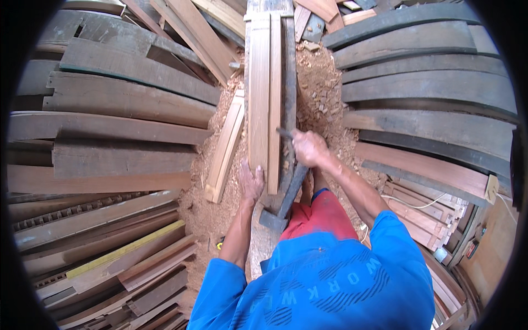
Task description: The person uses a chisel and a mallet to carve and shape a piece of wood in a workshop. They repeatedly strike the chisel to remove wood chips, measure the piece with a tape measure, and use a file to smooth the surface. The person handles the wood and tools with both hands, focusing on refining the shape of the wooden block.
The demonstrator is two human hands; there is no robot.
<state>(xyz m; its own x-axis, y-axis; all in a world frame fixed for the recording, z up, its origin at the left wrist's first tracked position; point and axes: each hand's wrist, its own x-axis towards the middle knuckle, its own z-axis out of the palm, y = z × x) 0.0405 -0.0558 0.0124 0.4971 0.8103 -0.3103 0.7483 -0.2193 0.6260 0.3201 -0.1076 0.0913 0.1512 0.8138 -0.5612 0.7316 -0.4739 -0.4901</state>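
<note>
On a narrow bench (289, 66) in front of me lie two long light-brown wooden pieces (259, 99), side by side with a narrow gap between them. My left hand (251, 180) rests with fingers stretched out at the near left end of the wood. Beside the right edge, my right hand (309, 148) is closed around a dark, slim tool (284, 133) whose end sticks out to the left. Below that hand is a dark hammer (273, 221), its handle running up toward the palm; I cannot tell whether the hand grips the handle too.
A shorter shaped wooden piece (225, 148) leans left of the bench. Wood shavings (324, 82) cover the floor. Stacked planks rise on the left (132, 93) and right (423, 88). A white cable (412, 204) crosses wooden pieces at the lower right.
</note>
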